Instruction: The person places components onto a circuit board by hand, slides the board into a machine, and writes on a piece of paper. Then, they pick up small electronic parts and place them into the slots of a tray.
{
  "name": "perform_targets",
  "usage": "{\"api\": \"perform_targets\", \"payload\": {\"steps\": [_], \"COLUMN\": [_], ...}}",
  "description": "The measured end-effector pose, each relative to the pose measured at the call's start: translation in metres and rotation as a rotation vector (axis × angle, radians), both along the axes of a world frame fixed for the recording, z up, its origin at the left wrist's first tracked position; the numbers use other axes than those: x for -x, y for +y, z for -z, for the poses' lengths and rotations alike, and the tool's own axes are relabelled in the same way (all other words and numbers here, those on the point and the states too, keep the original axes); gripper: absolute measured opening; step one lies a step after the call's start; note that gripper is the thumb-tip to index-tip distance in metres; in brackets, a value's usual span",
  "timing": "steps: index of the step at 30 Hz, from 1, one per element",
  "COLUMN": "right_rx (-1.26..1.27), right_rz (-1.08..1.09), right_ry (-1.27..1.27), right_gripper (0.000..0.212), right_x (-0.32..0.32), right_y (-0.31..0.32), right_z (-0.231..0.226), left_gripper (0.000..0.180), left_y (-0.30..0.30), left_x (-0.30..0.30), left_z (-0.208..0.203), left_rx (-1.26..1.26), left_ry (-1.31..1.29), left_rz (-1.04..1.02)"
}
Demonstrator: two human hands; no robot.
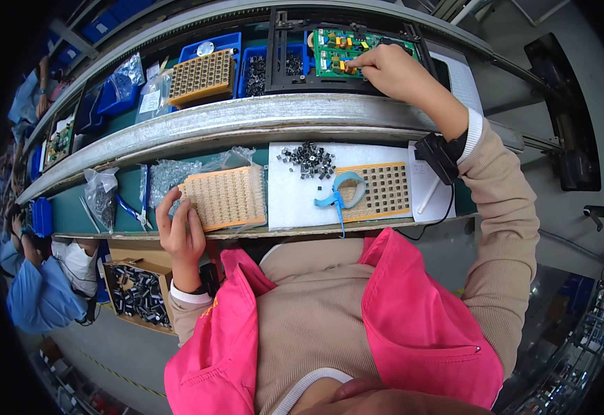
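Note:
My right hand point(393, 69) reaches over the rail to a green circuit board point(329, 61) that carries yellow and other small parts. Its index finger points down onto the board beside a yellow component, while the other fingers curl in. The thumb and whatever the fingertips hold, if anything, are hidden. My left hand point(183, 235) rests at the left edge of a stack of tan foam trays point(222, 197) with rows of small pockets. Its fingers are slightly apart, with nothing visible in them. The board sits in a black frame point(291, 86).
Loose black parts point(309, 160) lie on a white foam sheet point(288, 200), near a part-filled tray point(388, 188) and a blue wrist strap point(336, 200). Blue-handled pliers point(132, 209) lie left. A metal rail point(260, 111) crosses the bench. Another tray stack point(203, 75) and a blue bin point(253, 72) stand beyond it.

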State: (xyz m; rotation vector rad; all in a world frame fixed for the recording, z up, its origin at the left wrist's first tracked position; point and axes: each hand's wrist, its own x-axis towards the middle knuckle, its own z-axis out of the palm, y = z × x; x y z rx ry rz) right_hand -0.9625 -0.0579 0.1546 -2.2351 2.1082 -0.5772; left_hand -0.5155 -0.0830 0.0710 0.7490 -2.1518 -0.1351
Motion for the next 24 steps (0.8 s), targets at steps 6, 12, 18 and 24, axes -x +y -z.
{"api": "perform_targets", "payload": {"steps": [6,12,18,24], "right_rx": [-0.006,-0.016,-0.171,0.113], "right_rz": [0.116,0.246,0.472,0.57], "right_ry": [-0.143,-0.197,-0.469,-0.271], "right_gripper": [0.027,0.022,0.016,0.023], "right_x": [0.007,0.025,0.024,0.001], "right_y": [0.029,0.11,0.183,0.23], "right_z": [-0.046,-0.05,-0.037,-0.006], "left_gripper": [0.02,0.021,0.029,0.036], "left_y": [-0.001,-0.012,-0.034,-0.079], "left_x": [0.007,0.002,0.041,0.12], "left_z": [-0.001,-0.02,-0.127,-0.153], "left_rx": [-0.002,-0.175,-0.685,-0.68], "left_ry": [0.019,0.049,-0.229,-0.625], "left_rz": [0.001,0.038,0.208,0.329]}}
